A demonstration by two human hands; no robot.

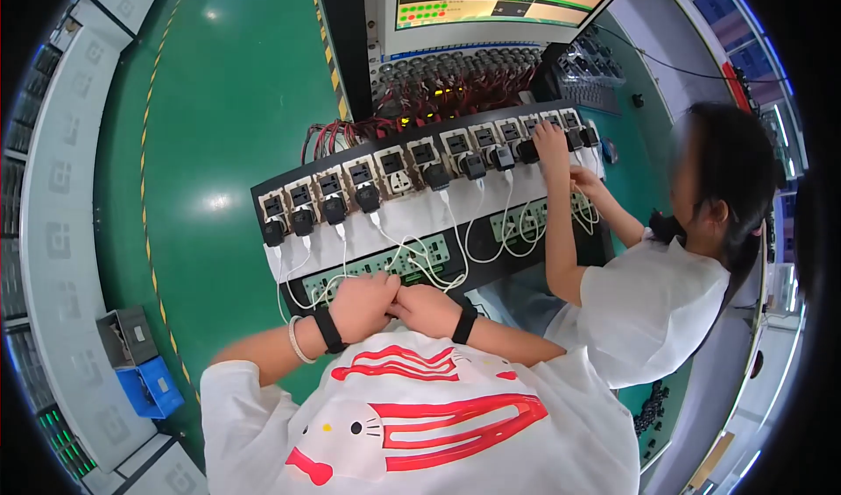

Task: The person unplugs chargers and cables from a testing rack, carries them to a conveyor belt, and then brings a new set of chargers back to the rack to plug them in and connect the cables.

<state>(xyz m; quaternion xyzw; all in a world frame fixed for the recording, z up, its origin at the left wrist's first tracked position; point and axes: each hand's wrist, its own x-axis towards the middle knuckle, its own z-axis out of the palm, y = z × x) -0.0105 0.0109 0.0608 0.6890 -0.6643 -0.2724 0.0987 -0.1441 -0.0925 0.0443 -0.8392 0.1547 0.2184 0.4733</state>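
Two hands (364,307) (427,310) (together), green board (361,269) just beyond

Hands (363,307) together (black wristbands (328,330) on both), near green board (363,267); co-worker (657,311) at socket row (399,180).

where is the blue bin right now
In the head view, the blue bin is at the lower left, just below the gray bin and to the right of the long white cabinet.

Right hand (427,311) (against the left hand (363,307)) partly hidden.
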